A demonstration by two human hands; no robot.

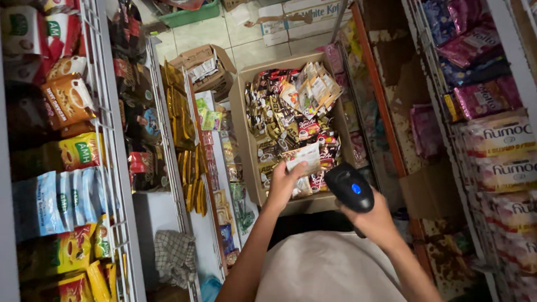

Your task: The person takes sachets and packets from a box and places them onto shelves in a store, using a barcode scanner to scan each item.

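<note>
A pale sachet (305, 158) is being lifted above a cardboard box (241, 123) brimming with brown, red and cream sachets (285, 117). Orange, yellow and blue packets (61, 196) are filling the left shelves; pink and cream packs (492, 123) are lining the right.

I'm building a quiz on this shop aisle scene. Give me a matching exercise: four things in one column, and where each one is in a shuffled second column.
Things:
1. white sachet
2. black handheld scanner
3. cardboard box of sachets
4. checked cloth

Places:
A. on the floor ahead, between the shelves
B. in the right hand
C. low down beside the left shelves
D. in the left hand, over the box

Pairs: 1-D, 2-B, 3-A, 4-C
</note>
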